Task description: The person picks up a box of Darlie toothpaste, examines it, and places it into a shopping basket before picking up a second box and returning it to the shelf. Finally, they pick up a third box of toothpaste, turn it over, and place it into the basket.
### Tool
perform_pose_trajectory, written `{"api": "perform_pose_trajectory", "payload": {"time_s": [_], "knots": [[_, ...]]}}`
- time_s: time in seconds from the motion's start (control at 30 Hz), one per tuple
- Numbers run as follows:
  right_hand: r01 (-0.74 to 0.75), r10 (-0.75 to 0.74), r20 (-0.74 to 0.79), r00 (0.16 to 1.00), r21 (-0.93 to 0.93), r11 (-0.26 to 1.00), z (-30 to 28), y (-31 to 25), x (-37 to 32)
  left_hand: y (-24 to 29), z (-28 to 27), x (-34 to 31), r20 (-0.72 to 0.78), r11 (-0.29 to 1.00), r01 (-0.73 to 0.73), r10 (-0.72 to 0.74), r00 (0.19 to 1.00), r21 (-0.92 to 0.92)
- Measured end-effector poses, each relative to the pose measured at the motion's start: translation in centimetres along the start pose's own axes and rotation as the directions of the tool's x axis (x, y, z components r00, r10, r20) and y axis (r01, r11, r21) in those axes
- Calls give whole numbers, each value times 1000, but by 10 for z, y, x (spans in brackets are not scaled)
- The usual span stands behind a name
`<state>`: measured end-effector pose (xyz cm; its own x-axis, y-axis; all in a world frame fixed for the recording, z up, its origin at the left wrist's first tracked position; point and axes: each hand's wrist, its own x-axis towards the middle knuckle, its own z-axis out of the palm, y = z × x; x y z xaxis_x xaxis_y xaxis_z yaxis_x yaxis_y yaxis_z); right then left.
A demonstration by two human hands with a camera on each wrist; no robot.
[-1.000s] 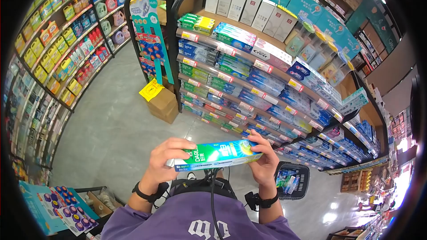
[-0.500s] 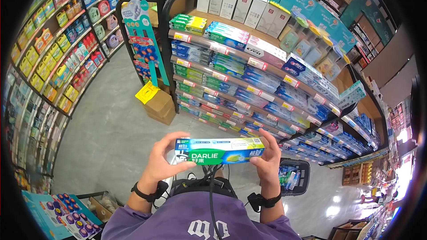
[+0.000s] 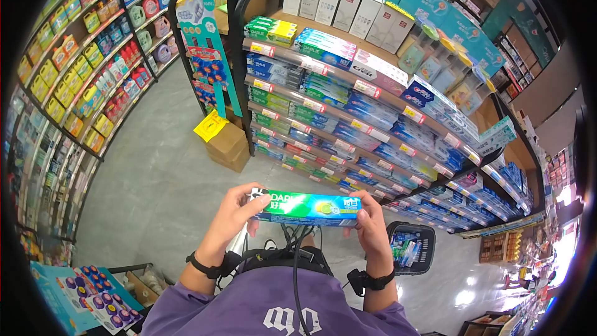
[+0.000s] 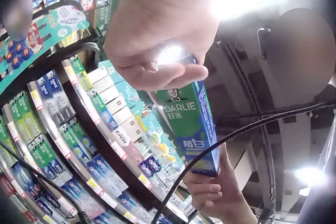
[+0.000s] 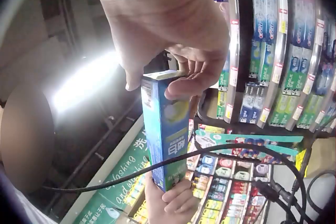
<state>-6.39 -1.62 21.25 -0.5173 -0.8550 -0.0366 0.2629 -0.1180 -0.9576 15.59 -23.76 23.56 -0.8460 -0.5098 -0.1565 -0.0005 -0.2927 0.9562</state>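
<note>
A green and blue toothpaste box (image 3: 311, 206) marked DARLIE is held level in front of the body, its printed front facing up toward the head. My left hand (image 3: 233, 214) grips the box's left end, thumb over the front and fingers behind. At the other end my right hand (image 3: 372, 224) pinches the corner between thumb and fingers. The left wrist view shows the box (image 4: 184, 121) running from the left hand (image 4: 160, 40) down to the right hand (image 4: 218, 190). In the right wrist view the right hand (image 5: 173, 40) holds the blue end of the box (image 5: 168, 113).
A shelf unit (image 3: 348, 81) stacked with toothpaste boxes stands ahead. On the floor at right sits a dark shopping basket (image 3: 425, 249) holding several boxes. A cardboard box (image 3: 227, 149) stands by the shelf's left end. Bottles line the left shelves (image 3: 74, 68). Black cables (image 3: 297, 274) hang down my front.
The toothpaste box has been turned in both hands: half a second ago a white printed side showed above the front; now the front faces up and a blue side shows below.
</note>
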Motion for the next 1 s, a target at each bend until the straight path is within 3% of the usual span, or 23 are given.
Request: {"api": "perform_pose_trajectory", "payload": {"time_s": [0.23,0.33,0.43,0.57,0.67,0.8,0.9,1.0], "knots": [[-33,34,-33,999,41,999,1,3,0,-6,-13,-4,26,993,110,-111,993,44],[-104,111,-104,988,73,992,-1,4,6,-11,6,-8,9,974,-201,203,979,-100],[-246,248,-3,969,136,960,-1,6,16,-1,13,-16,182,844,-464,428,885,268],[-387,368,132,920,177,905,-2,32,19,1,26,-18,321,787,-485,379,868,381],[-394,370,148,917,196,898,-1,40,18,0,31,-19,317,783,-513,417,852,350],[-383,359,142,922,223,896,-4,41,17,0,31,-20,318,800,-474,371,872,368],[-302,295,62,953,234,924,-10,32,14,-2,28,-16,220,801,-473,419,881,366],[40,51,-277,960,313,949,16,-12,5,-16,11,-1,136,777,-325,300,944,539]]}}
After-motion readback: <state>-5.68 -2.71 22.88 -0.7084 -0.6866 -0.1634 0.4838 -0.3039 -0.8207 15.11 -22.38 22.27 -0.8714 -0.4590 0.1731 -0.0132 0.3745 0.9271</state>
